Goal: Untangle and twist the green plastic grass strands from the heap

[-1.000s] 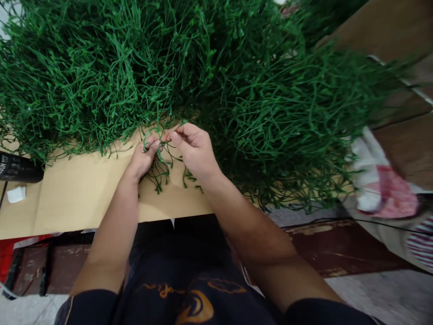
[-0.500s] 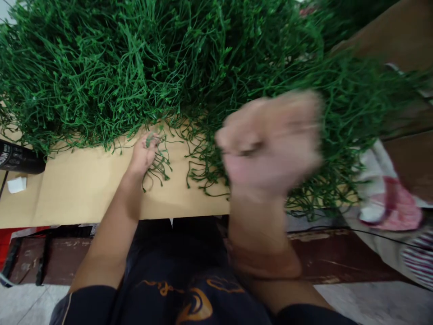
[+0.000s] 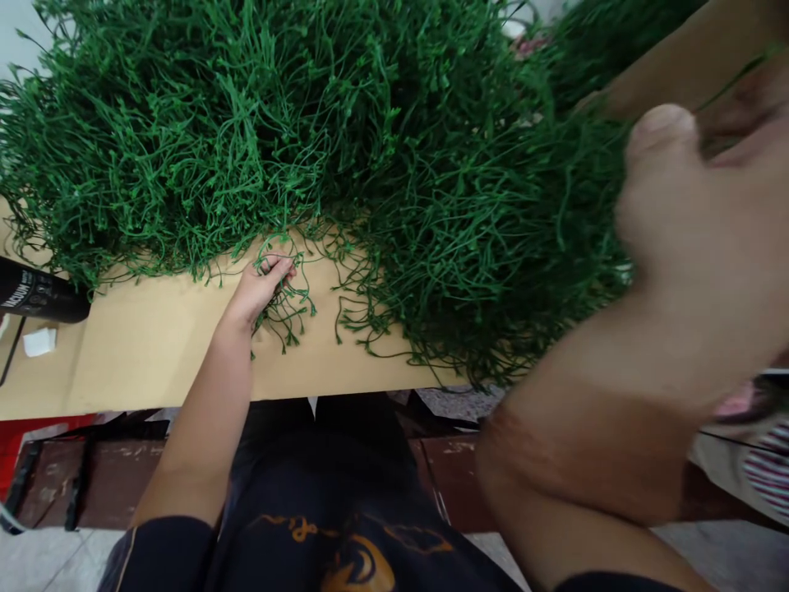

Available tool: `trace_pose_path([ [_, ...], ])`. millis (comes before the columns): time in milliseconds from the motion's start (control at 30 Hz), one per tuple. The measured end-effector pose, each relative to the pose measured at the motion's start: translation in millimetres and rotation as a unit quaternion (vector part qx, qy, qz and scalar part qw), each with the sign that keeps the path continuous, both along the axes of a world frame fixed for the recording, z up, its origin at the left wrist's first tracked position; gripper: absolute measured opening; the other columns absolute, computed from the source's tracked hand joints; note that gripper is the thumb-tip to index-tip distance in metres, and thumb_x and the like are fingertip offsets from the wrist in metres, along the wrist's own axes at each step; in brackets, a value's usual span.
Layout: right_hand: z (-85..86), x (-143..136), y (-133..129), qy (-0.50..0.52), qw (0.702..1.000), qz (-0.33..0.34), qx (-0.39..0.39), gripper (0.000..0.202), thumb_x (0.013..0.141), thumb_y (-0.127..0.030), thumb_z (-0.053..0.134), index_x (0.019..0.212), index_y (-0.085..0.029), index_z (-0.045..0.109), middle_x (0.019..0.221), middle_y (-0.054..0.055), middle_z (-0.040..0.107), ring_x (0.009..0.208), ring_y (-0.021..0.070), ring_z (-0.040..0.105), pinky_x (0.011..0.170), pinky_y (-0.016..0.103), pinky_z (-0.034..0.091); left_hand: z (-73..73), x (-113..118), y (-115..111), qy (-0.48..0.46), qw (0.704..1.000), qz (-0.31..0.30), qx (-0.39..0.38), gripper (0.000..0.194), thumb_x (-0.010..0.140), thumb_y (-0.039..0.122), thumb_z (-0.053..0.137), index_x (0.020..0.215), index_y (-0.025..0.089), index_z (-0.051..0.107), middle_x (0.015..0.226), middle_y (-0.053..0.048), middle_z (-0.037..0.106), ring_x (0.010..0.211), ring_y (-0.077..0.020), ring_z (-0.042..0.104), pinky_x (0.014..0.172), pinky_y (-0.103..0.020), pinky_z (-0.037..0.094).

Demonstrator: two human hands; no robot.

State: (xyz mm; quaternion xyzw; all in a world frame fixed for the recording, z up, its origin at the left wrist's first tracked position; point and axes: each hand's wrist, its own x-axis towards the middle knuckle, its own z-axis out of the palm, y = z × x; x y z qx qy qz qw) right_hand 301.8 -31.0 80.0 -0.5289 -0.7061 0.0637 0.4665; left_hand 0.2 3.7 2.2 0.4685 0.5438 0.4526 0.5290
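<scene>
My left hand [image 3: 268,284] is closed on a small bunch of green stems [image 3: 284,316], low over the cardboard at the front edge of a big heap of green artificial stems [image 3: 246,123]. My right hand [image 3: 708,189] is raised large at the right edge, its thumb up and its fingers partly out of frame. A thin green strand [image 3: 736,78] shows beside its fingers; whether the hand grips it I cannot tell.
Brown cardboard [image 3: 154,345] covers the work surface. At the left are a black bottle [image 3: 40,292] and a scrap of white paper [image 3: 40,341]. A brown box flap [image 3: 671,57] rises at the upper right.
My right hand has swept right and away from my body, from over the heap to the right edge. My left hand has barely shifted and still holds the stems.
</scene>
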Motion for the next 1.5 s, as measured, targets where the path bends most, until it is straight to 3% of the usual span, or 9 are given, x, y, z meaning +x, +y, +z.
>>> trace_pose_path([
  [100, -8.3, -49.8, -0.4, -0.097, 0.976, -0.193, -0.03, 0.036, 0.089, -0.039, 0.041, 0.113, -0.018, 0.057, 0.109, 0.013, 0.058, 0.11, 0.0324, 0.049, 0.092, 0.048, 0.035, 0.6, 0.5, 1.8, -0.015, 1.0, -0.016, -0.015, 0.02, 0.078, 0.017, 0.057, 0.058, 0.013, 0.055, 0.052, 0.004, 0.052, 0.047, -0.0034, 0.042, 0.054, -0.018, 0.039],
  [367, -54.7, -162.9, 12.2, -0.088, 0.983, 0.064, -0.151, 0.026, 0.083, -0.036, 0.05, 0.09, -0.015, 0.062, 0.089, 0.01, 0.064, 0.088, 0.0232, 0.054, 0.079, 0.038, 0.042, -1.7, -3.9, -1.2, -0.049, 0.999, -0.016, -0.004, 0.013, 0.074, 0.018, 0.062, 0.064, 0.014, 0.056, 0.053, 0.005, 0.051, 0.049, -0.0043, 0.043, 0.053, -0.018, 0.037],
  [533, -57.1, -156.7, 16.1, -0.015, 0.961, 0.115, -0.251, 0.015, 0.08, -0.022, 0.047, 0.073, -0.017, 0.059, 0.069, 0.003, 0.059, 0.067, 0.015, 0.051, 0.063, 0.029, 0.036, -3.9, -5.1, 2.0, -0.02, 0.997, -0.068, 0.032, 0.023, 0.077, 0.025, 0.059, 0.057, 0.014, 0.056, 0.053, 0.004, 0.051, 0.048, -0.0047, 0.04, 0.051, -0.019, 0.034],
  [767, -61.9, -150.9, 9.6, 0.025, 0.98, 0.107, -0.164, 0.016, 0.076, -0.016, 0.046, 0.06, -0.018, 0.047, 0.06, 0.0, 0.046, 0.067, 0.0134, 0.045, 0.063, 0.028, 0.033, -14.9, 0.4, 4.9, 0.02, 0.993, -0.063, 0.102, 0.02, 0.075, 0.02, 0.062, 0.057, 0.014, 0.055, 0.054, 0.004, 0.05, 0.05, -0.0058, 0.043, 0.054, -0.02, 0.037],
  [900, -36.1, -140.1, -12.9, 0.051, 0.986, 0.124, -0.097, 0.022, 0.081, -0.019, 0.044, 0.06, -0.019, 0.045, 0.06, 0.0, 0.046, 0.064, 0.0125, 0.045, 0.061, 0.028, 0.035, -20.8, 0.3, 13.3, 0.057, 0.994, 0.038, 0.09, 0.017, 0.075, 0.014, 0.061, 0.06, 0.015, 0.052, 0.053, 0.005, 0.05, 0.049, -0.0053, 0.042, 0.053, -0.019, 0.036],
  [1067, 17.9, -84.4, -16.7, 0.146, 0.977, -0.051, 0.149, 0.032, 0.087, -0.041, 0.045, 0.063, -0.022, 0.054, 0.067, 0.002, 0.051, 0.072, 0.0151, 0.052, 0.071, 0.035, 0.038, -16.0, -3.9, 15.0, 0.054, 0.989, 0.099, 0.093, 0.02, 0.078, 0.018, 0.058, 0.059, 0.015, 0.053, 0.053, 0.004, 0.05, 0.048, -0.0049, 0.04, 0.049, -0.019, 0.034],
  [1300, 17.4, 8.9, 38.7, -0.088, 0.987, -0.13, 0.032, 0.036, 0.081, -0.054, 0.051, 0.103, -0.029, 0.064, 0.099, 0.01, 0.056, 0.106, 0.0292, 0.051, 0.087, 0.046, 0.04, -8.2, -6.3, 1.7, 0.039, 0.997, 0.025, 0.061, 0.02, 0.077, 0.028, 0.061, 0.061, 0.015, 0.06, 0.052, 0.003, 0.054, 0.047, -0.0055, 0.043, 0.049, -0.019, 0.034],
  [1400, 14.6, -14.2, 29.6, -0.137, 0.966, -0.219, 0.014, 0.051, 0.079, -0.053, 0.055, 0.116, -0.019, 0.059, 0.126, 0.017, 0.045, 0.123, 0.0378, 0.037, 0.094, 0.056, 0.032, -7.0, -6.0, 2.8, 0.038, 0.998, 0.009, 0.049, 0.02, 0.078, 0.027, 0.059, 0.062, 0.014, 0.06, 0.053, 0.002, 0.056, 0.049, -0.0059, 0.046, 0.051, -0.019, 0.035],
  [1500, 5.8, -70.2, 15.7, -0.161, 0.978, -0.136, 0.004, 0.039, 0.08, -0.044, 0.057, 0.108, -0.017, 0.06, 0.125, 0.017, 0.048, 0.12, 0.0356, 0.038, 0.095, 0.054, 0.032, -4.2, -5.3, 3.0, 0.028, 0.999, -0.005, 0.045, 0.022, 0.078, 0.029, 0.059, 0.063, 0.014, 0.06, 0.053, 0.002, 0.057, 0.048, -0.0054, 0.045, 0.05, -0.019, 0.034],
])
